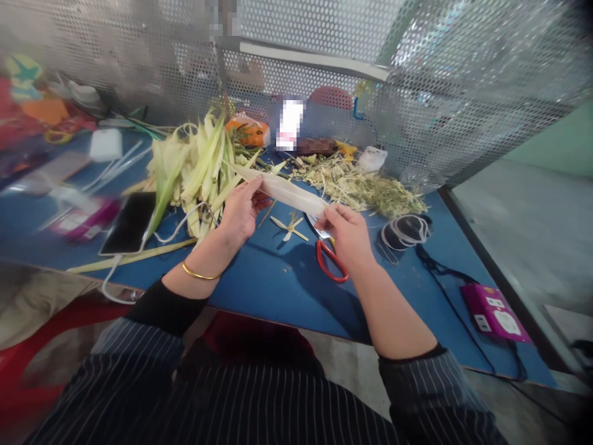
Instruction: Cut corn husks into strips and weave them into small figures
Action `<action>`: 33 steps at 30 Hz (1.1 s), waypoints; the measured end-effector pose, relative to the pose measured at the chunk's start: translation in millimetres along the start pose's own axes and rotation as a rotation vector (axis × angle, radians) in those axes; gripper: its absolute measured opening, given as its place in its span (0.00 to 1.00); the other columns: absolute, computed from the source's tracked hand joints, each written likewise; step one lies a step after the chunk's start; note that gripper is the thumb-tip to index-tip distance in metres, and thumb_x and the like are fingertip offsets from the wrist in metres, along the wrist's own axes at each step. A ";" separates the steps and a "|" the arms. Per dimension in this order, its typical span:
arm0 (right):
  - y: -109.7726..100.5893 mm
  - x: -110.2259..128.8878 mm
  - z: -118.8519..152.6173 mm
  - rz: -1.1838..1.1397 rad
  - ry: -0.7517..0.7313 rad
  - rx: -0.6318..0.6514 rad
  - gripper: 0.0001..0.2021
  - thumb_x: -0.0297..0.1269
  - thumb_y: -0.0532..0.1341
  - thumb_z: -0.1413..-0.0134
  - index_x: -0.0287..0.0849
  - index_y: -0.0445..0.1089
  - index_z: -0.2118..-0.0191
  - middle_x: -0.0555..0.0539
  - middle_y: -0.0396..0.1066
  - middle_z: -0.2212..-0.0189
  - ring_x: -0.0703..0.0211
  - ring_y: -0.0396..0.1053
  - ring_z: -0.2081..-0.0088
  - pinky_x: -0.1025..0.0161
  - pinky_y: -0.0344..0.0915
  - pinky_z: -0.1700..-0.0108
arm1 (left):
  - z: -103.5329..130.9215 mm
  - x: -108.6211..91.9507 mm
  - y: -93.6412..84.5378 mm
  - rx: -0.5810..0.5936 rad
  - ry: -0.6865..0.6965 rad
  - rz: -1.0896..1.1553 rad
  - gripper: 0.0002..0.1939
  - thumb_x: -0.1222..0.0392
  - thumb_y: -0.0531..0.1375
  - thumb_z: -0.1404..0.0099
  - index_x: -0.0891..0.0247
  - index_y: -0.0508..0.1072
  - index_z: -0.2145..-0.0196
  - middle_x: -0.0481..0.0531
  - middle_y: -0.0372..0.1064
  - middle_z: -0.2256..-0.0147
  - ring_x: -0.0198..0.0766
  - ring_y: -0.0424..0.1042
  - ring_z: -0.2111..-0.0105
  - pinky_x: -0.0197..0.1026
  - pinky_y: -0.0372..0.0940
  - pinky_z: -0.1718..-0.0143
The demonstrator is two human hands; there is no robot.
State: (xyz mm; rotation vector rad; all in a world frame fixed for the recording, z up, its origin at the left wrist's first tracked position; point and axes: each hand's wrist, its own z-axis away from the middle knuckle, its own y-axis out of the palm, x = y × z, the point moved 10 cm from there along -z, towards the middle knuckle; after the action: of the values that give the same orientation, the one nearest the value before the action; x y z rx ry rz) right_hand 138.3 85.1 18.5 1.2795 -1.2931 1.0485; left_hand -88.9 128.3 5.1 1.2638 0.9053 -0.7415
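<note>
A pale corn husk (pixel 290 193) is stretched between my two hands above the blue table. My left hand (pixel 243 207) pinches it near its pointed end, thumb on top. At the wider end, my right hand (pixel 345 232) grips it between thumb and fingers. Under my right hand lie scissors with red handles (pixel 330 264), their blades partly hidden. A small star-shaped piece made of husk strips (pixel 291 228) rests on the table below the held husk. Behind my left hand is a large pile of green and pale husks (pixel 194 161).
Shredded husk scraps (pixel 365 188) spread along the back. A dark phone (pixel 130 222) with a white cable lies at left. A wound cord (pixel 405 232) and a magenta box (pixel 493 312) are at right. A perforated metal screen (pixel 319 62) stands behind the table (pixel 278 290).
</note>
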 end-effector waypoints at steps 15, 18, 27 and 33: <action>-108.8 93.6 7.4 0.902 -0.639 -0.684 0.15 0.45 0.52 0.39 0.43 0.72 0.63 0.41 0.72 0.64 0.51 0.70 0.62 0.52 0.64 0.57 | -1.2 -25.6 20.8 0.164 0.466 -0.792 0.09 0.62 0.69 0.54 0.59 0.78 0.71 0.54 0.75 0.62 0.47 0.69 0.53 0.41 0.64 0.56; -112.9 98.3 12.0 1.010 -0.675 -0.738 0.16 0.43 0.50 0.38 0.41 0.72 0.61 0.37 0.72 0.63 0.47 0.69 0.56 0.50 0.61 0.52 | -5.1 -24.5 18.9 0.139 0.493 -0.993 0.12 0.60 0.67 0.50 0.59 0.71 0.86 0.55 0.71 0.77 0.52 0.71 0.56 0.45 0.64 0.56; -88.2 132.4 56.9 0.995 -0.975 -0.807 0.12 0.41 0.54 0.38 0.43 0.73 0.59 0.44 0.73 0.65 0.53 0.71 0.59 0.52 0.64 0.52 | 26.3 -47.9 79.7 0.319 0.622 -0.934 0.18 0.62 0.60 0.40 0.63 0.75 0.51 0.58 0.73 0.50 0.46 0.71 0.50 0.49 0.61 0.44; -93.5 154.1 86.3 0.570 -0.981 -0.766 0.07 0.41 0.62 0.44 0.43 0.72 0.65 0.48 0.71 0.71 0.58 0.70 0.68 0.58 0.67 0.63 | 86.6 -69.1 132.9 0.441 0.673 -0.655 0.14 0.56 0.61 0.38 0.63 0.77 0.55 0.56 0.75 0.54 0.41 0.72 0.52 0.43 0.62 0.46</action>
State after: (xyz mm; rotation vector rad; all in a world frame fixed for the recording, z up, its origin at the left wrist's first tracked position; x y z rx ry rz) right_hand 233.4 -27.0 153.9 0.8004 -2.5819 0.1059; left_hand 7.8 63.8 133.2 1.6634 1.8310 -1.0873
